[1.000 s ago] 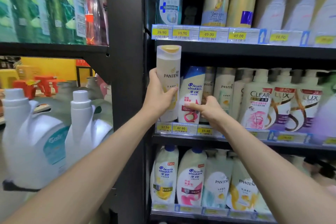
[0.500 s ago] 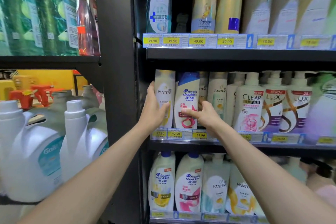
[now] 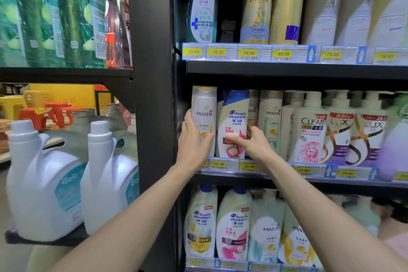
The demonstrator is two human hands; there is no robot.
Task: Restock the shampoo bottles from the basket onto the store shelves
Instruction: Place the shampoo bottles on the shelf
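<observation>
Store aisle: black shelving is filling the view, with yellow and red stools showing through a gap on the left.
Detergent jugs [image 3: 44, 183]: two big white ones are sitting on the neighbouring rack, apart from the work.
Middle shelf [image 3: 309, 182]: it is carrying a packed row of shampoo, with Clear and Lux pump bottles towards the right.
Pantene bottle [image 3: 204, 106]: it is standing upright at the row's far left end, just beside the black upright post [image 3: 152, 95].
Head & Shoulders bottle [image 3: 234, 117]: it is standing right beside the Pantene bottle, apparently touching it.
Left hand [image 3: 194, 146]: it is wrapping round the Pantene bottle's lower half, thumb lying across the front.
Right hand [image 3: 254, 146]: it is pinching the Head & Shoulders bottle, thumb on the label and fingers curling round its right edge.
Price tag [image 3: 219, 164]: a yellow 42.90 is showing between the wrists.
Step in hand: the person looks to be seating the Pantene bottle while steadying its neighbour.
Next move: probably letting go gently so neither bottle tips, then reaching back for another.
Basket: it is not appearing anywhere in view.
</observation>
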